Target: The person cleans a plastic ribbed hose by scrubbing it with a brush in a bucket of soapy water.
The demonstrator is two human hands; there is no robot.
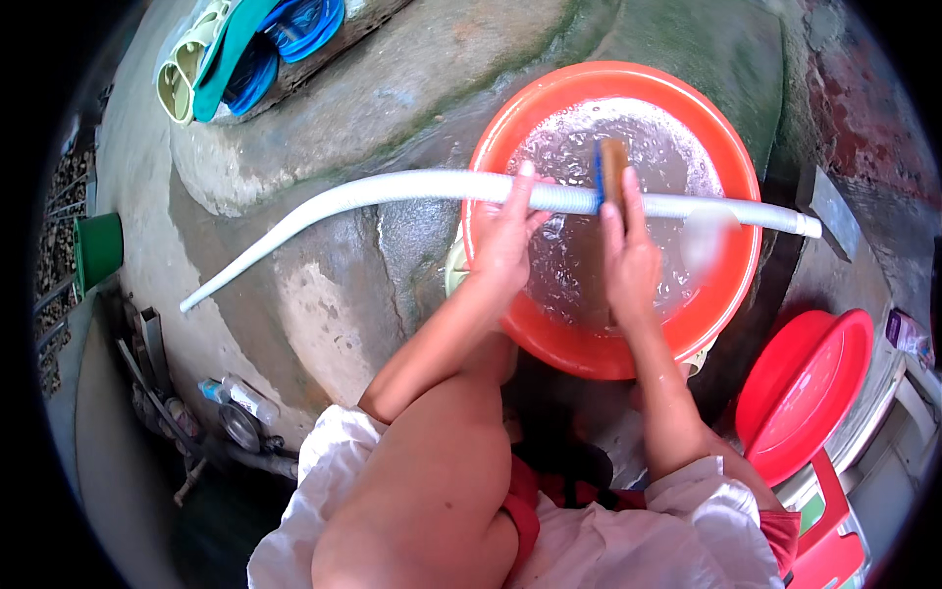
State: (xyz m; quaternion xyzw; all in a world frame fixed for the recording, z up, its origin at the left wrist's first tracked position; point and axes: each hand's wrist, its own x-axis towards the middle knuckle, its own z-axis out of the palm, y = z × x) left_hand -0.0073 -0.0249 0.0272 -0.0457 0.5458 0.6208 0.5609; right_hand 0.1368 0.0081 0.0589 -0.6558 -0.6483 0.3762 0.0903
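Note:
A long white corrugated hose lies across the rim of an orange-red plastic basin holding sudsy, greyish water. Its left end reaches out over the wet floor, and its right end passes just beyond the basin's right rim. My left hand grips the hose near the basin's left side. In my right hand is a scrub brush with a wooden back and blue bristles, the bristles pressed against the hose over the water. Part of the brush is hidden by my fingers.
Blue, teal and pale green footwear stands on a raised concrete edge at the upper left. A red basin leans at the right above a red plastic piece. A green container and plastic bottles are at the left. Wet concrete surrounds the washing basin.

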